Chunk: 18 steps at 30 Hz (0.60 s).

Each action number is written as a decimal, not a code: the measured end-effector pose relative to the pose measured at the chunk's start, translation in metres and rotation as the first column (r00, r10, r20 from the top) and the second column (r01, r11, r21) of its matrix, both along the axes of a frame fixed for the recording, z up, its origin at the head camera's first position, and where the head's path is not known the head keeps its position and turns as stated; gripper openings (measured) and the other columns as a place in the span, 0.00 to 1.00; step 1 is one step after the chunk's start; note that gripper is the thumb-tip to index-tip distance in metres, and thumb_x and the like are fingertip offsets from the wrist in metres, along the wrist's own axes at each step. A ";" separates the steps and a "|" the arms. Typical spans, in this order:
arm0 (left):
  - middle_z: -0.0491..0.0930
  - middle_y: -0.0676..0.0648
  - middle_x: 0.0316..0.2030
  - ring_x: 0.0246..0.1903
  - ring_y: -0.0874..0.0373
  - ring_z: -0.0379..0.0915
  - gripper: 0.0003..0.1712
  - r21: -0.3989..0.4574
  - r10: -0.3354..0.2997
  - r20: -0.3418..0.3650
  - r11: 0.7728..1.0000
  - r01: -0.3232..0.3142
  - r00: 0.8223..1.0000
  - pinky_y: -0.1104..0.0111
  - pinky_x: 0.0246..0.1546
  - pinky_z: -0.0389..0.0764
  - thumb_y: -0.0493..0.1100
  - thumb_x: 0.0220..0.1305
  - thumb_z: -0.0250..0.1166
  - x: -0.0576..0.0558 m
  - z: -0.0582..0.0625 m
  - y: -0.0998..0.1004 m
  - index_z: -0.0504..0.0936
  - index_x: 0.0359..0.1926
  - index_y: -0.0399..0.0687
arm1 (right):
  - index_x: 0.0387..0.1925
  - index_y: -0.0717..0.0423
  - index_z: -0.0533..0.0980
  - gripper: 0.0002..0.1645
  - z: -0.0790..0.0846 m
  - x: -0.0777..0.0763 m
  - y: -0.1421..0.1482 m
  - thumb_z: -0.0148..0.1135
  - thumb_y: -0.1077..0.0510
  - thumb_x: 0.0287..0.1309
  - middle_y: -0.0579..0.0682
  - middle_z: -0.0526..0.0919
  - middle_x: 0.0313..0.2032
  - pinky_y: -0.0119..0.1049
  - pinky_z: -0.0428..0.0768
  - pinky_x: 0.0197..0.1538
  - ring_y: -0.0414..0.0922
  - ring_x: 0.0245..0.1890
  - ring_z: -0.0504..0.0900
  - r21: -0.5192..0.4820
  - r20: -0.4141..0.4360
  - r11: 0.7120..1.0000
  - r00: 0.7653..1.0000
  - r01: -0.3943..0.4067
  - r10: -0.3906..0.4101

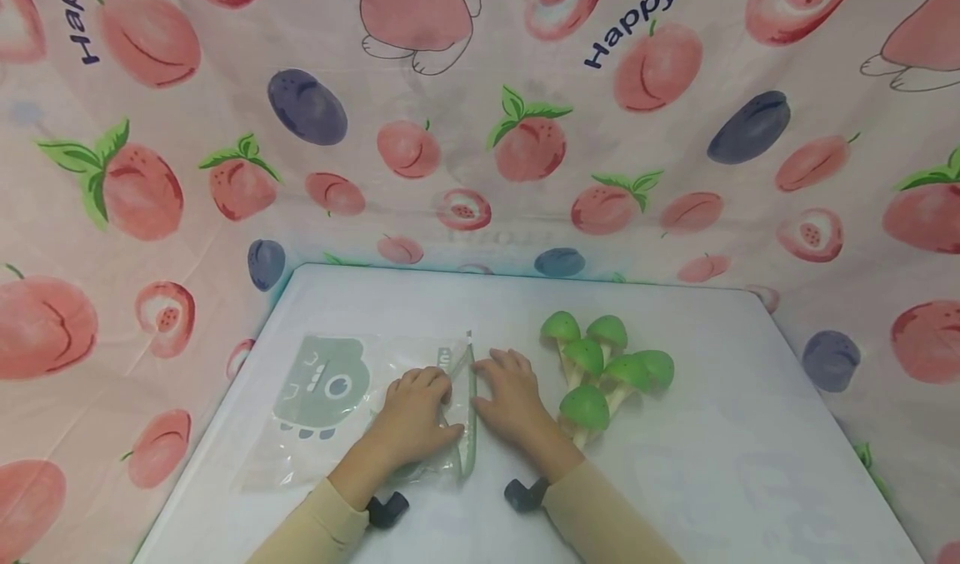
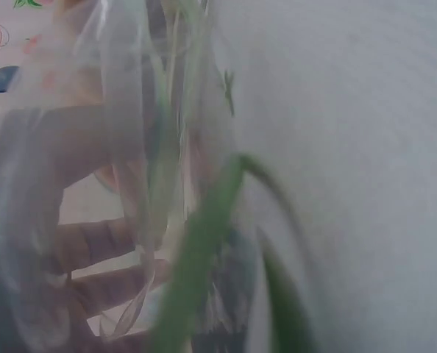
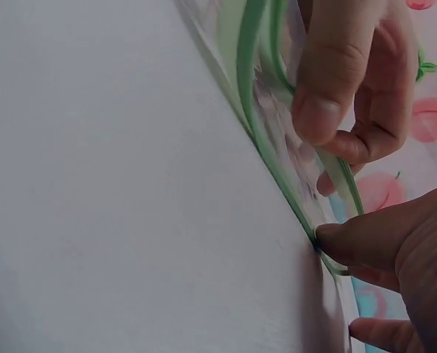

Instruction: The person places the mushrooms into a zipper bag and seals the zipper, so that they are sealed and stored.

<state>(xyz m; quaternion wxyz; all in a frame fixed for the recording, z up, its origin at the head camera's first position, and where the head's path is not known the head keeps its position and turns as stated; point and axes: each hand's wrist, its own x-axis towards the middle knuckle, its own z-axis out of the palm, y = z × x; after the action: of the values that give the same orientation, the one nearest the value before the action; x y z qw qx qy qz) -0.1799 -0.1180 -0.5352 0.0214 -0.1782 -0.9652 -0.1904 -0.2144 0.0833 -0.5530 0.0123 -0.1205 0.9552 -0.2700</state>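
A clear plastic zip bag point(image 1: 330, 397) with a green cartoon monster print lies flat on the white table, its green-edged mouth point(image 3: 285, 176) toward the right. My left hand point(image 1: 416, 414) lies over the bag near that mouth. In the right wrist view its thumb and fingers pinch one green strip of the mouth. The right hand point(image 1: 513, 397) is at the outer edge, with its thumb point(image 3: 332, 239) and fingers pinching the other strip. Between the hands, the two strips stand apart. Through clear film, the left wrist view shows spread fingers point(image 2: 101, 243).
Several mushrooms point(image 1: 585, 406) with green caps and pale stems lie in a cluster just right of my right hand. Behind the white table point(image 1: 712, 481) hangs a pink cloth point(image 1: 465, 72) printed with fruit. A dark camera mount point(image 1: 525, 495) sits at my right wrist.
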 end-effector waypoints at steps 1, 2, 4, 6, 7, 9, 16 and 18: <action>0.80 0.48 0.62 0.67 0.39 0.72 0.21 0.003 -0.001 0.005 1.000 0.001 1.000 0.40 0.65 0.74 0.59 0.56 0.78 0.000 0.001 0.000 0.78 0.38 0.56 | 0.66 0.44 0.80 0.31 0.000 0.000 0.000 0.75 0.48 0.62 0.58 0.71 0.77 0.72 0.65 0.76 0.67 0.80 0.60 0.002 0.000 1.000 1.000 0.000 0.000; 0.79 0.47 0.63 0.68 0.39 0.72 0.20 0.006 -0.002 0.010 1.000 0.002 1.000 0.40 0.65 0.74 0.58 0.56 0.78 0.001 0.001 -0.001 0.78 0.39 0.56 | 0.66 0.44 0.80 0.31 0.000 -0.001 -0.001 0.75 0.48 0.62 0.58 0.71 0.77 0.73 0.65 0.76 0.67 0.80 0.60 0.003 0.000 1.000 1.000 -0.001 0.001; 0.79 0.46 0.64 0.68 0.38 0.71 0.19 0.012 -0.006 0.019 1.000 0.006 1.000 0.39 0.66 0.74 0.55 0.55 0.78 0.002 0.003 -0.001 0.80 0.40 0.55 | 0.66 0.44 0.80 0.31 0.000 -0.002 -0.001 0.75 0.48 0.61 0.58 0.71 0.77 0.73 0.65 0.75 0.67 0.80 0.60 0.001 0.000 1.000 1.000 -0.001 0.001; 0.79 0.45 0.65 0.69 0.38 0.71 0.19 0.017 -0.009 0.026 1.000 0.008 1.000 0.39 0.66 0.73 0.53 0.55 0.78 0.002 0.005 -0.003 0.81 0.42 0.54 | 0.66 0.44 0.80 0.31 0.001 -0.002 -0.001 0.74 0.47 0.61 0.58 0.70 0.78 0.73 0.65 0.75 0.67 0.81 0.60 -0.003 0.004 1.000 1.000 0.002 -0.002; 0.78 0.45 0.65 0.69 0.37 0.71 0.19 0.017 -0.010 0.030 1.000 0.009 0.999 0.39 0.66 0.73 0.52 0.55 0.77 0.003 0.006 -0.003 0.82 0.44 0.54 | 0.66 0.44 0.80 0.31 0.001 -0.002 -0.001 0.74 0.47 0.61 0.58 0.70 0.78 0.73 0.65 0.75 0.67 0.80 0.60 -0.002 0.004 1.000 1.000 0.002 -0.002; 0.78 0.44 0.67 0.70 0.37 0.70 0.19 0.014 -0.014 0.038 1.000 0.014 0.999 0.39 0.66 0.73 0.51 0.55 0.76 0.003 0.007 -0.004 0.84 0.46 0.54 | 0.66 0.44 0.80 0.31 0.001 -0.002 -0.002 0.74 0.47 0.61 0.58 0.70 0.78 0.73 0.64 0.76 0.66 0.81 0.60 0.002 0.003 1.000 1.000 0.006 -0.006; 0.75 0.41 0.71 0.73 0.35 0.68 0.22 -0.014 -0.028 0.063 0.999 0.029 0.998 0.37 0.68 0.72 0.50 0.59 0.74 0.006 0.009 -0.007 0.87 0.55 0.54 | 0.66 0.43 0.80 0.31 0.001 -0.002 -0.001 0.72 0.46 0.62 0.58 0.70 0.78 0.72 0.63 0.77 0.67 0.81 0.60 0.009 0.001 1.000 1.000 0.010 -0.010; 0.74 0.40 0.73 0.74 0.35 0.66 0.23 -0.025 -0.033 0.068 0.999 0.035 0.997 0.37 0.68 0.71 0.49 0.61 0.73 0.007 0.009 -0.008 0.87 0.58 0.54 | 0.66 0.43 0.80 0.31 0.000 -0.002 -0.001 0.72 0.46 0.62 0.58 0.70 0.78 0.72 0.63 0.77 0.67 0.81 0.60 0.010 -0.001 1.000 1.000 0.009 -0.009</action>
<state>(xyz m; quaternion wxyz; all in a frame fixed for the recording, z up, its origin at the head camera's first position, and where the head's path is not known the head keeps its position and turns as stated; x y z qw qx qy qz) -0.1728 -0.1263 -0.5266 -0.0169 -0.1884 -0.9646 -0.1838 -0.2168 0.0823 -0.5530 0.0110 -0.1162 0.9571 -0.2652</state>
